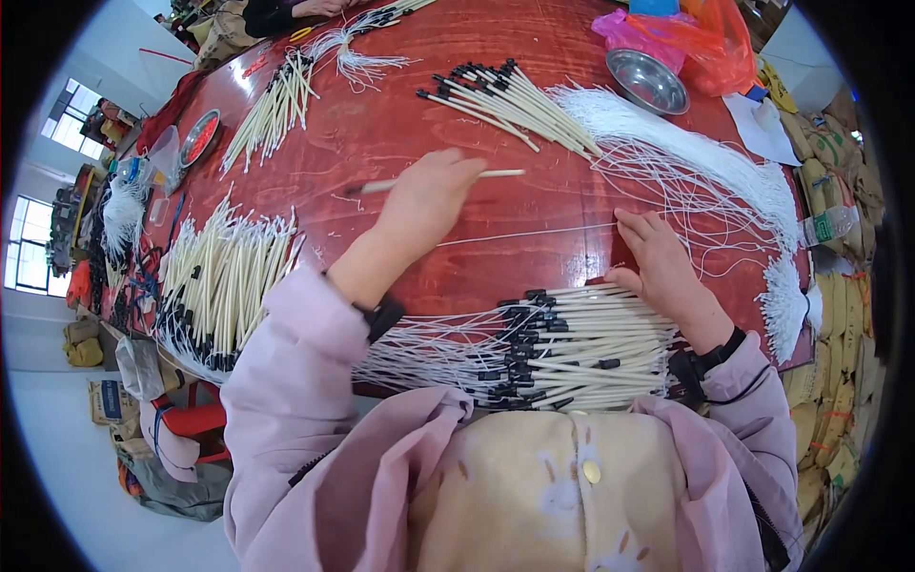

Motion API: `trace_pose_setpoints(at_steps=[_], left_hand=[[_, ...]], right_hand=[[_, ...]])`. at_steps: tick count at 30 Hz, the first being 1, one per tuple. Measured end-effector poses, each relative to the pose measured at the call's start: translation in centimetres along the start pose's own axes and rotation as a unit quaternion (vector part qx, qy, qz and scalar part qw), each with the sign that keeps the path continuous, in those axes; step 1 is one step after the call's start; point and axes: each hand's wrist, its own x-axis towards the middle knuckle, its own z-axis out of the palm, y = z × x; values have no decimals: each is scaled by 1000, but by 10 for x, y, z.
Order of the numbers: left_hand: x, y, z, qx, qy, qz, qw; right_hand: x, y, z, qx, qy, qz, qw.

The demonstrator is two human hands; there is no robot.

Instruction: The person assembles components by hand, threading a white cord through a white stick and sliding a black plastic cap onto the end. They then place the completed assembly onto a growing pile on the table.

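Note:
My left hand [424, 200], slightly blurred, is closed around a thin cream stick [502, 173] above the red table [381, 129]. The stick's dark end pokes out on the left. Farther right, my right hand [658, 257] has its thumb and fingers apart, fingertips beside a thin white cord [534, 234] stretched across the tabletop. Whether the fingers touch that cord, I cannot tell. Just below the right hand lies a dense pile of cream sticks with black caps [600, 348], white cords [429, 348] trailing leftward from it.
Another stick bundle [224, 286] lies at the left. Capped sticks [515, 105] and a long white cord hank [648, 129] spread across the far right. Metal bowls [648, 81] and bright plastic bags [705, 43] stand behind. Another person's hand [319, 8] shows at the far edge.

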Motion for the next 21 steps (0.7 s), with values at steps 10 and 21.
trace_pose_setpoints(at_steps=[10,21], left_hand=[[-126,4,-50,-19,-50,-224,973],[-120,4,-41,-44,-48,-229,971]], right_hand=[[-1,-3,2,-27,12,4,1000],[4,-13,-5,-17,-38,46,998]])
